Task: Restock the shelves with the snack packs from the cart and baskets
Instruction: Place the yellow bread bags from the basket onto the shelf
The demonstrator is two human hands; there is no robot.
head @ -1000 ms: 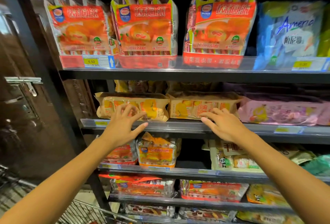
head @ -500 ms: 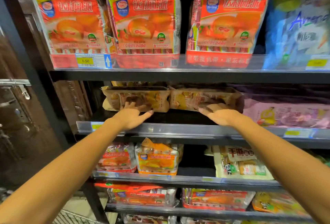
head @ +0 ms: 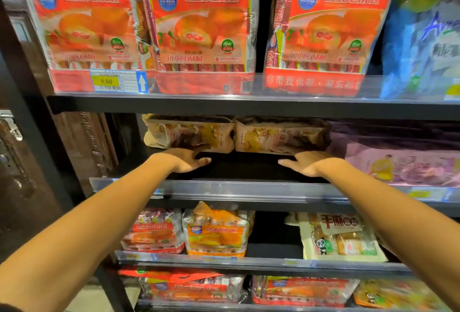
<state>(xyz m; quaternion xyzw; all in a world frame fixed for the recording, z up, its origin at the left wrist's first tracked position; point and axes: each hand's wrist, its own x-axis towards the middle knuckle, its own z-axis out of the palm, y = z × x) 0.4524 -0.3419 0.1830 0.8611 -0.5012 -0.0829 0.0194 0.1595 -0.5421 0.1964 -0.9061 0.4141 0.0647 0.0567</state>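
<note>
Two tan snack packs lie side by side deep on the second shelf [head: 249, 188]: the left pack [head: 189, 133] and the right pack [head: 281, 136]. My left hand [head: 185, 159] reaches in with straight fingers touching the lower front of the left pack. My right hand [head: 306, 163] does the same at the right pack's lower front edge, fingers extended. Neither hand curls round a pack. Both forearms stretch over the shelf's clear front rail.
Above stand three tall red-orange cake bags [head: 201, 27] and a blue bag [head: 423, 42]. A pink-purple pack [head: 403, 164] lies right of my right hand. Lower shelves hold orange packs [head: 216, 233] and a panda-printed pack [head: 341, 237]. A dark door [head: 22, 162] is at left.
Both tan packs have slid from the shelf's front edge to the back, pushed by my two hands. My view has moved closer to the shelves.
</note>
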